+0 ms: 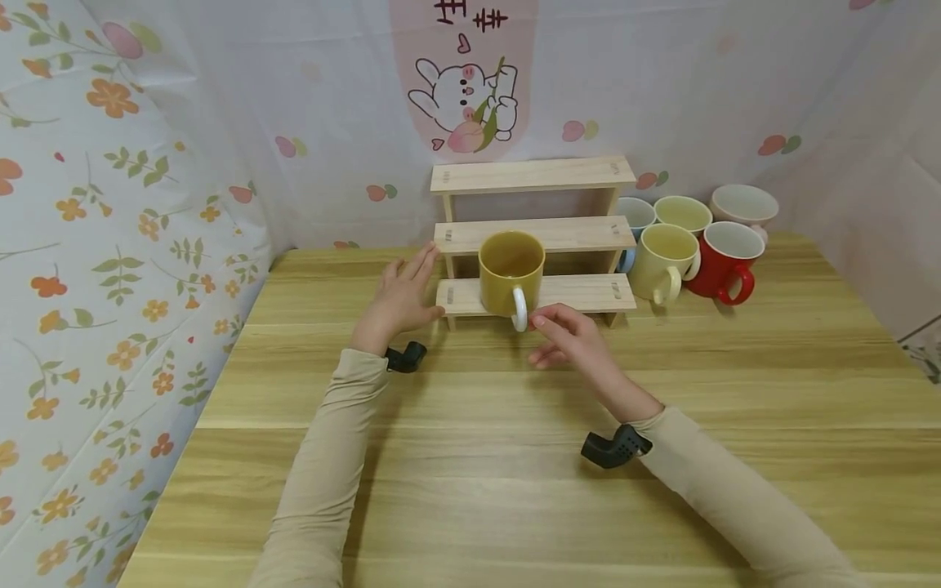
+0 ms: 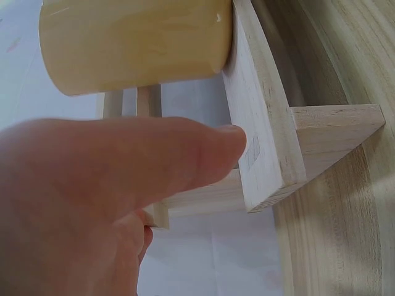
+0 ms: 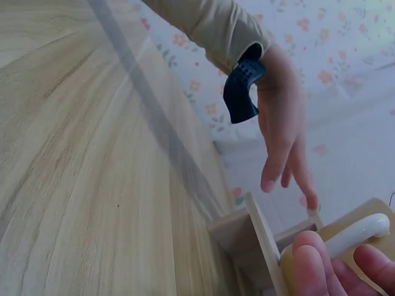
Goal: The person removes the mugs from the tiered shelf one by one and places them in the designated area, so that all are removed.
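A mustard-yellow mug [image 1: 507,282] with a white handle [image 1: 519,309] stands upright on the lowest step of a three-tier wooden rack [image 1: 532,175]. Its handle faces the front. My right hand [image 1: 573,339] is just right of the handle, thumb and fingers apart and loosely bent; in the right wrist view the handle [image 3: 364,233] shows beside the fingertips, not enclosed by them. At the rack's left end, my left hand [image 1: 400,302] has its fingers extended, fingertips at the middle step and thumb by the lowest one. The left wrist view shows that thumb [image 2: 197,154] below the mug.
Several mugs cluster right of the rack: a pale yellow one [image 1: 662,269], a red one [image 1: 706,265], a light blue one [image 1: 635,211] and others behind. The wooden table [image 1: 470,474] extends in front. Patterned cloth [image 1: 323,106] hangs behind and at the left.
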The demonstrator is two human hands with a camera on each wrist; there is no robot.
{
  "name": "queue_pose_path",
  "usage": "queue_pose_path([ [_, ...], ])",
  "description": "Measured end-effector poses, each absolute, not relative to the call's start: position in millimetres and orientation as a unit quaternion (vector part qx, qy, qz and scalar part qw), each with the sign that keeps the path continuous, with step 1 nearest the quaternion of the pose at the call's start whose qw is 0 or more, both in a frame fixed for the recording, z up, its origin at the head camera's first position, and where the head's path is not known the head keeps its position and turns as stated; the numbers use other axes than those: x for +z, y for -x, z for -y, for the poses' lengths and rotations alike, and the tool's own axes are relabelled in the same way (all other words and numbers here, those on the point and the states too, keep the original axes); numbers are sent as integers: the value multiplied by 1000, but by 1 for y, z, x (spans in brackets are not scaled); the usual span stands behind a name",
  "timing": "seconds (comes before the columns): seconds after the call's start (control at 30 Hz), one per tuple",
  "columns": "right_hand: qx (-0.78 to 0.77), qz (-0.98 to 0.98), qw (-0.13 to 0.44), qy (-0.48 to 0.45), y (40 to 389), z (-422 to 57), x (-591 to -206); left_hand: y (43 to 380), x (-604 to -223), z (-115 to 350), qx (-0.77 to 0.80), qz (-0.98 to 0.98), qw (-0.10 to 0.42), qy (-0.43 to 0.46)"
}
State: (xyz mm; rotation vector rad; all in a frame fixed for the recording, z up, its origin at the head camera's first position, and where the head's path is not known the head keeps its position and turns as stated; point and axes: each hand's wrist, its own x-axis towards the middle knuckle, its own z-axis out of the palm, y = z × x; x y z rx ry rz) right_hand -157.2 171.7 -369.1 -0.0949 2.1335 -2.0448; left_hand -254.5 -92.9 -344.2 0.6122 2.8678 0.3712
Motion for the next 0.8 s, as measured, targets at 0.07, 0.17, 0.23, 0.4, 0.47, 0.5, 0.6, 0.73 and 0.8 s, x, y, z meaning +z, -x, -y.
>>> queue_pose_path([
  [0.07, -689, -718, 95, 26, 158, -168, -369, 254, -344, 93, 129, -966, 92, -206],
  [0.17, -685, -722, 93, 20, 160, -163, -370, 255, -345, 93, 132, -965, 90, -208],
  [0.23, -684, -724, 92, 19, 162, -161, -370, 255, -345, 93, 135, -965, 89, -208],
  [0.4, -690, -718, 90, 23, 166, -152, -370, 255, -345, 93, 136, -965, 93, -205],
  [0.47, -696, -712, 93, 29, 168, -148, -369, 256, -346, 92, 135, -965, 93, -205],
  [0.5, -700, -707, 94, 31, 169, -146, -369, 256, -346, 92, 134, -965, 93, -205],
  [0.6, -711, -696, 94, 32, 171, -141, -369, 256, -347, 92, 133, -965, 91, -206],
  [0.73, -719, -689, 87, 27, 173, -138, -371, 256, -347, 92, 135, -965, 90, -206],
  [0.8, -722, -687, 82, 27, 174, -137, -372, 255, -346, 92, 136, -965, 91, -205],
])
